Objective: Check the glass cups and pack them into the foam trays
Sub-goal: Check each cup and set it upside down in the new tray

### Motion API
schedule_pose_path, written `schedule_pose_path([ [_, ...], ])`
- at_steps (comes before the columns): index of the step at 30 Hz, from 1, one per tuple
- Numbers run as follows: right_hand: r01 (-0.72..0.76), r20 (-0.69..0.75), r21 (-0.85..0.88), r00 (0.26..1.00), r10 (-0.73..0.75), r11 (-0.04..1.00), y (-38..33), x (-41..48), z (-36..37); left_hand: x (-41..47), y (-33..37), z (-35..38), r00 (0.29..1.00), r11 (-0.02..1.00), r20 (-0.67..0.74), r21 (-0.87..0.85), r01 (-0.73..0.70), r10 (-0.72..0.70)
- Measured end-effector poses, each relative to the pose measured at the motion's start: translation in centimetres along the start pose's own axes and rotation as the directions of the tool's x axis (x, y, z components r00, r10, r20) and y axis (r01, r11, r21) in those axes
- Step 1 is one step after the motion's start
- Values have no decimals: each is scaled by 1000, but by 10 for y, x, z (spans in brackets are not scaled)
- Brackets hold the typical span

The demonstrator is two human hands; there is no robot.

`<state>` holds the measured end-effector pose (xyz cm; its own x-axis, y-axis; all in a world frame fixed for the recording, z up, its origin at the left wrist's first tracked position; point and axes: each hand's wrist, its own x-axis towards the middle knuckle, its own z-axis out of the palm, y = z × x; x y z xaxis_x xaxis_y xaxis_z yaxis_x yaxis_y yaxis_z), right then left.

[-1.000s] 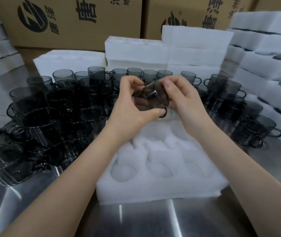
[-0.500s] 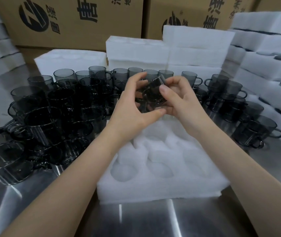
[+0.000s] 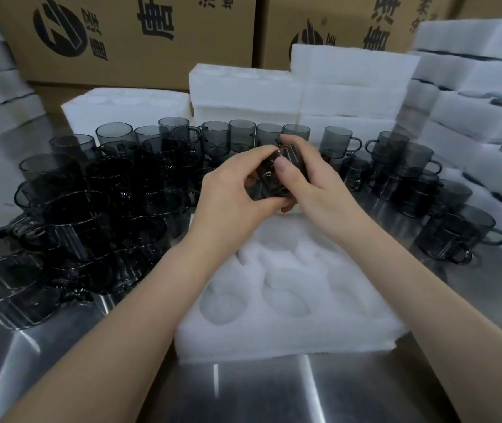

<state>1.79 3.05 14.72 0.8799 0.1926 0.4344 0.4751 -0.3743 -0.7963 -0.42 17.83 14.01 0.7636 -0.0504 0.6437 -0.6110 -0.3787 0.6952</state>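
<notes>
Glass cup (image 3: 269, 186) has turned since earlier; left hand (image 3: 234, 196) fingers curl round its side, right hand (image 3: 316, 184) thumb pinches its top, above foam tray (image 3: 274, 334).

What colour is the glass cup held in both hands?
The cup is smoky dark grey; head view.

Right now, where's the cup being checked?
Head view, centre: the glass cup is gripped between the left hand and right hand, raised over the far edge of the foam tray, in front of the back row of cups.

Both hands (image 3: 277, 190) grip a glass cup (image 3: 274, 181) over a foam tray (image 3: 289, 337).
</notes>
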Motion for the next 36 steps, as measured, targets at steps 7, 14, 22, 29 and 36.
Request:
schedule_pose_path([
  [7,46,-81,-12,996,-47,999,-4,-1,0,-1,-1,1,999,998,-6,-50,43,-43],
  [14,-30,-64,266,997,49,963,-10,-1,-5,-1,-5,1,998,989,21,-128,68,-66],
  [22,-277,197,548,960,200,790,-10,4,-4,0,-3,0,994,978,96,-201,63,-44],
  [29,-168,70,481,986,154,860,-6,1,-3,-2,1,0,989,1000,146,-24,18,-14],
  [36,-181,16,530,979,203,829,-9,1,-7,-4,2,0,982,997,168,-8,-83,83],
])
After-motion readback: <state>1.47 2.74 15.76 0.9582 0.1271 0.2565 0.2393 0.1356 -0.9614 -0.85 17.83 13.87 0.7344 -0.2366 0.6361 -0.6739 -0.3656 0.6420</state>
